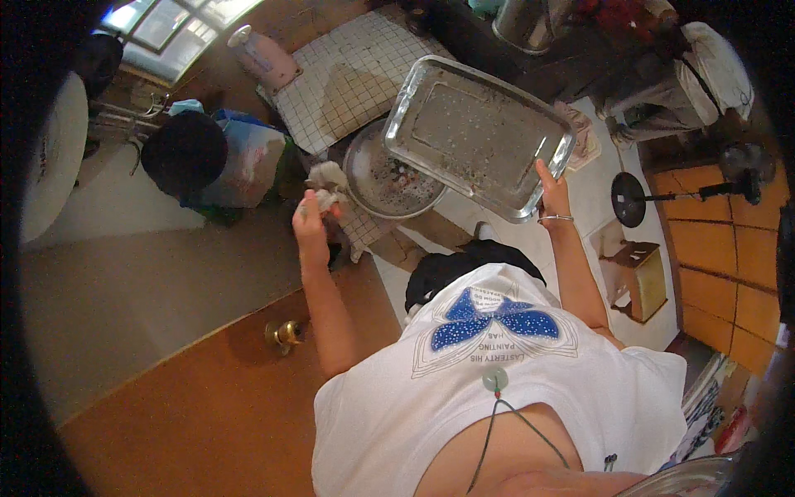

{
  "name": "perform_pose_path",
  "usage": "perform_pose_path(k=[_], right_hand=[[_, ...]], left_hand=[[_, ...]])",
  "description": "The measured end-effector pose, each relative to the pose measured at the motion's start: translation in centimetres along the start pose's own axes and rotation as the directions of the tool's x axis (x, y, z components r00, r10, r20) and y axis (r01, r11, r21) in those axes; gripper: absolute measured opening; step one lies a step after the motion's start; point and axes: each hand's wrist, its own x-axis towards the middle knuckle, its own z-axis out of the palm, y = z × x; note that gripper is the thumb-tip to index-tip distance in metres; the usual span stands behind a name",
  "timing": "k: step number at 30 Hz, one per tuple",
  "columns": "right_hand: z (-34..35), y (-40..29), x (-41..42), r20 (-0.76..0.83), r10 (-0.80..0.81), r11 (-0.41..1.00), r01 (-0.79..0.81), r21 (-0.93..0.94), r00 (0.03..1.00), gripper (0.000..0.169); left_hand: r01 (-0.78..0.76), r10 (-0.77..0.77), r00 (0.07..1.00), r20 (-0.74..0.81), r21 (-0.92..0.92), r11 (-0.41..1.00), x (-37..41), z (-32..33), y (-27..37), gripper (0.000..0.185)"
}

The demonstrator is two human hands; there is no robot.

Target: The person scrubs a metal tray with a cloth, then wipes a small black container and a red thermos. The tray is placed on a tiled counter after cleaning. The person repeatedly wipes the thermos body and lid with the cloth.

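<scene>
My left hand is closed on a crumpled pale cloth, just left of a round metal basin. The basin holds dark and reddish bits that I cannot make out. My right hand, with a bracelet at its wrist, grips the lower right corner of a rectangular metal tray, thumb on its rim. The tray is tilted, partly above the basin, and its inner face shows droplets or specks.
Beyond the basin lies a tiled slab with a pink bottle. Bags hang at left, above a brown door with a brass knob. A small stool and a black standing fan are on the right.
</scene>
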Motion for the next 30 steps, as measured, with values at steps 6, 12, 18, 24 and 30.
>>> perform_pose_path(k=[6, 12, 18, 24, 30], right_hand=[[0.4, -1.0, -0.5, 0.021, -0.004, 1.000, 0.004, 0.025, 1.000, 0.040], [0.1, -0.8, -0.7, -0.007, 0.042, 0.996, -0.041, 0.080, 0.999, 0.040], [0.4, -1.6, -1.3, 0.008, 0.053, 0.995, -0.054, 0.079, 0.999, 0.040], [0.8, -1.9, -1.2, 0.062, 0.023, 0.999, -0.021, -0.026, 0.998, 0.038], [4.3, -4.4, -4.0, 0.199, 0.043, 0.998, -0.050, 0.027, 0.979, 0.029]], left_hand=[[-0.070, 0.018, 0.976, 0.218, 0.233, 0.970, 1.6, -1.1, 3.1, 0.036], [-0.183, 0.176, 0.983, 0.052, 0.211, 0.960, 0.6, 0.0, 4.9, 0.031], [-0.174, 0.175, 0.984, 0.019, -0.050, 0.984, 0.5, -2.9, 2.4, 0.036], [-0.419, 0.406, 0.669, 0.622, -0.135, 0.898, -4.5, 9.8, 11.9, 0.045], [-0.858, 0.439, 0.460, 0.772, 0.259, 0.444, -4.5, 20.1, 8.8, 0.051]])
